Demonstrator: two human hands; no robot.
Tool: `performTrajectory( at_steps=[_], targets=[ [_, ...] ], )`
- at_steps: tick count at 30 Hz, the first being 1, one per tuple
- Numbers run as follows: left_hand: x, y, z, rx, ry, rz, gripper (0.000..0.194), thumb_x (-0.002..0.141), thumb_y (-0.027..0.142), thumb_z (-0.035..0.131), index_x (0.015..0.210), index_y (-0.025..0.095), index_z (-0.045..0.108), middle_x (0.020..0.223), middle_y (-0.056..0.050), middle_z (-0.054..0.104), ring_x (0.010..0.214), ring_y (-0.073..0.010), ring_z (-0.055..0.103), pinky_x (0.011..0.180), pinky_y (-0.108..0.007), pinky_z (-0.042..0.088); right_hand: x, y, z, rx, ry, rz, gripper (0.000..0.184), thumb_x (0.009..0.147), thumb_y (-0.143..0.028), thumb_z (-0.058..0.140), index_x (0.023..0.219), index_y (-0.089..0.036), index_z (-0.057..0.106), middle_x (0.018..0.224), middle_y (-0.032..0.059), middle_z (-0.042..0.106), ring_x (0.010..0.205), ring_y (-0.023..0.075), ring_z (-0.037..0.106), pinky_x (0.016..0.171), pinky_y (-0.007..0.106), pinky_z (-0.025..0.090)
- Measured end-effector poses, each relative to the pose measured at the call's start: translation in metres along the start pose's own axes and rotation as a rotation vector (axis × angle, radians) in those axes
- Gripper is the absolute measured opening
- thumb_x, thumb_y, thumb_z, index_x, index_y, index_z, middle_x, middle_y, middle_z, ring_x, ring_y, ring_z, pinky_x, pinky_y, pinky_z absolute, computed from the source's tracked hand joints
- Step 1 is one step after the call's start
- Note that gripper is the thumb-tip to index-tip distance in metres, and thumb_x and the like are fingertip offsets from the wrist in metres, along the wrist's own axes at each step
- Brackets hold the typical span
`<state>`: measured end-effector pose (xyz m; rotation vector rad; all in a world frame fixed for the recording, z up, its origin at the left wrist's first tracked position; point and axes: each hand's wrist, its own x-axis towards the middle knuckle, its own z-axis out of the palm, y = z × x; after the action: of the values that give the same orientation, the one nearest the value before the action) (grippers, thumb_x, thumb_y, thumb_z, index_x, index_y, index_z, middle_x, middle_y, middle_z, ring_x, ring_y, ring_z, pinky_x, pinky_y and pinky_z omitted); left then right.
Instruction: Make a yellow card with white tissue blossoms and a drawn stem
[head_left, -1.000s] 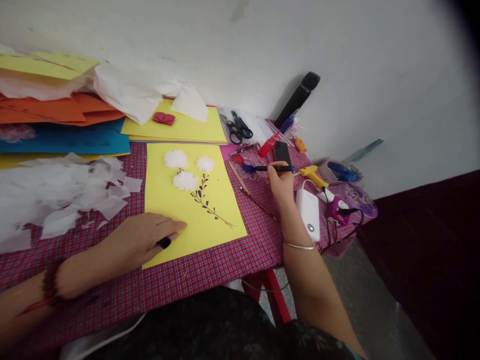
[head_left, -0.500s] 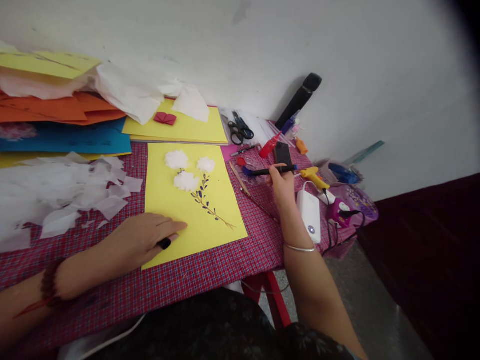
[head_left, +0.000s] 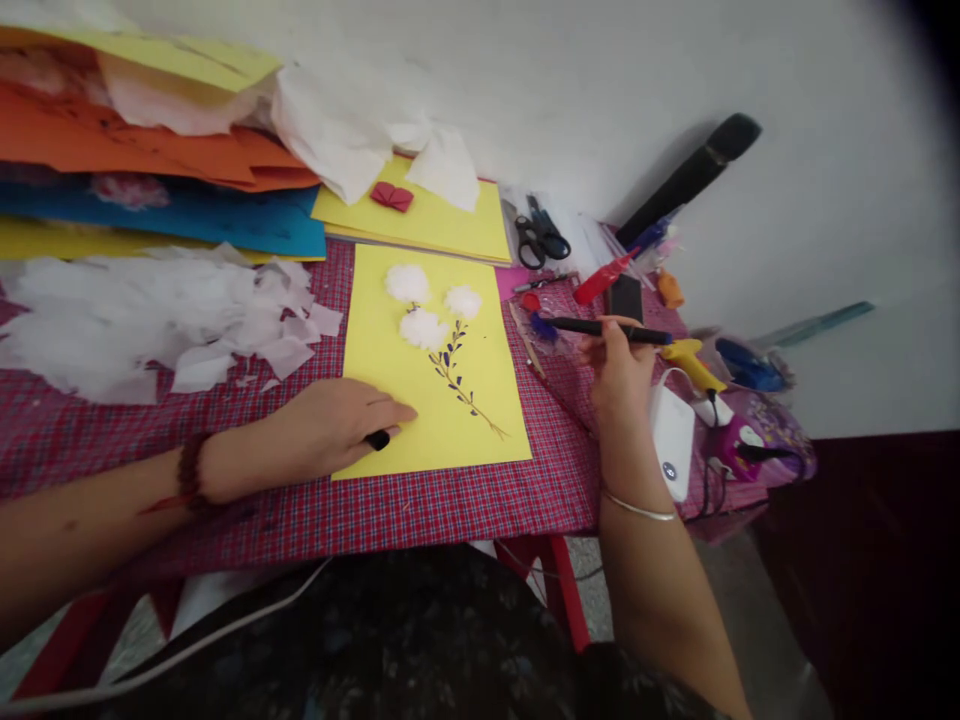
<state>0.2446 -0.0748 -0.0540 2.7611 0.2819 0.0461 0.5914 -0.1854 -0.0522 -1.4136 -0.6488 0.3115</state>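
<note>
A yellow sheet [head_left: 390,445] lies in front of me, bearing three fluffy white paper flowers [head_left: 424,327] and a drawn brown stem with dark blue leaves [head_left: 450,372]. My left hand [head_left: 341,425] rests on the sheet's lower left, fingers stretched out. A small black piece [head_left: 377,440] shows at those fingers; I cannot tell whether it is worn or held. To the right of the sheet, my right hand [head_left: 619,365] grips a dark marker [head_left: 577,325] with a blue end. The marker lies nearly level above the cluttered cloth.
Torn white paper [head_left: 150,320] covers the left. Behind are stacked coloured sheets [head_left: 247,215] and a folded red paper piece [head_left: 391,196]. On the right are scissors [head_left: 540,235], a red tube [head_left: 602,280], a yellow glue gun [head_left: 694,362], a white power bank [head_left: 673,440] and cables.
The view has shifted, so the table things appear farther right and somewhat higher. My left hand stays on the sheet, and my right hand still holds the marker at the right.
</note>
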Motion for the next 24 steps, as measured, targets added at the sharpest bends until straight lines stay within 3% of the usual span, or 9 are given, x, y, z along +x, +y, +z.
performTrajectory(
  at_steps=[5,9,18,24],
  targets=[
    [0.001,0.003,-0.003,-0.025,0.003,0.003,0.034,0.093,0.019,0.046,0.120,0.022,0.065,0.109,-0.007,0.072,0.097,-0.0218,0.065,0.084,-0.034,0.048,-0.061,-0.021,0.002,0.144,-0.233,0.222,0.017,0.077,-0.035,0.069,0.087,-0.025,0.058,0.051,-0.0085,0.054,0.044,0.0103,0.050,0.056,0.028,0.053],
    [0.001,0.001,-0.001,-0.013,0.010,0.008,0.034,0.092,0.020,0.047,0.120,0.022,0.065,0.108,-0.007,0.072,0.095,-0.0221,0.065,0.081,-0.034,0.047,-0.099,-0.022,0.003,0.082,-0.243,0.217,0.010,0.079,-0.028,0.067,0.080,-0.025,0.058,0.046,-0.0108,0.047,0.041,0.0088,0.043,0.061,0.029,0.054],
    [0.001,0.002,-0.002,-0.004,0.020,0.024,0.029,0.093,0.020,0.045,0.113,0.022,0.067,0.101,-0.006,0.072,0.089,-0.0221,0.065,0.077,-0.034,0.047,-0.104,-0.011,0.004,-0.007,-0.315,0.129,0.008,0.083,-0.029,0.066,0.085,-0.024,0.059,0.050,-0.0086,0.051,0.045,0.0095,0.048,0.048,0.022,0.039],
    [0.001,0.002,-0.001,-0.015,0.039,0.017,0.031,0.092,0.020,0.047,0.115,0.023,0.067,0.102,-0.006,0.072,0.091,-0.0208,0.065,0.079,-0.032,0.047,-0.106,-0.011,0.004,-0.039,-0.320,0.131,0.010,0.082,-0.032,0.065,0.085,-0.025,0.058,0.051,-0.0082,0.052,0.046,0.0100,0.049,0.048,0.022,0.039]
  ],
)
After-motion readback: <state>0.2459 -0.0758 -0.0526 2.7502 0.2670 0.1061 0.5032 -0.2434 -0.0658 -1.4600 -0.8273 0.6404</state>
